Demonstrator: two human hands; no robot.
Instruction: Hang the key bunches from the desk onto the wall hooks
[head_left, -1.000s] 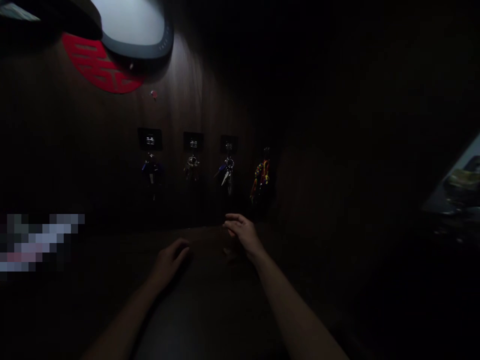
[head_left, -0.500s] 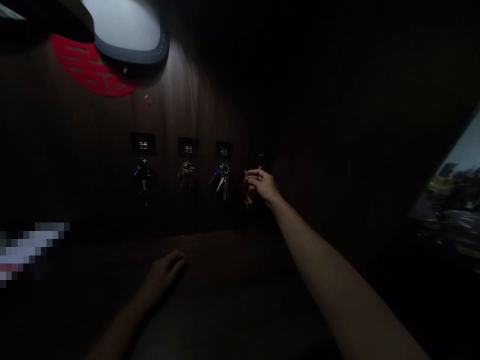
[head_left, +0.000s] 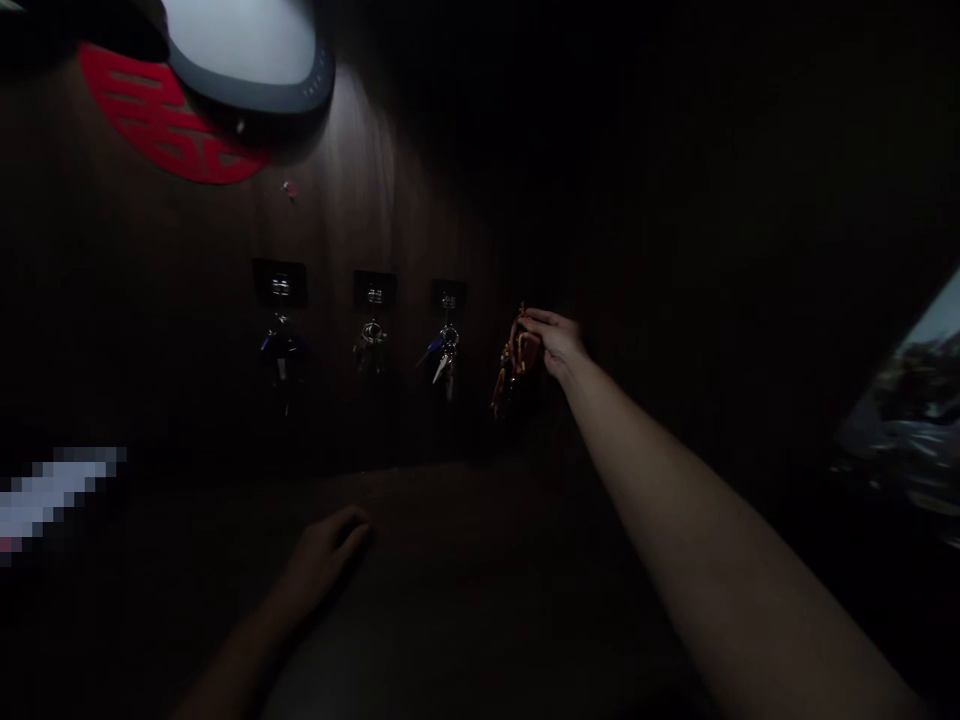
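Left of the right hand, a dark wooden wall carries three hook plates with key bunches hanging from them, and a red cutout higher up. Below, a dark worktop spreads under the left hand, much of it in shadow.

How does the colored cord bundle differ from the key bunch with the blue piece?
Color: the colored cord bundle shows red-orange and yellow; the key bunch is mostly silver with a blue piece.
Contact: the right hand has its fingers at the cord bundle's top; no hand touches the key bunch.
Both dangle in dim light before the dark wall.
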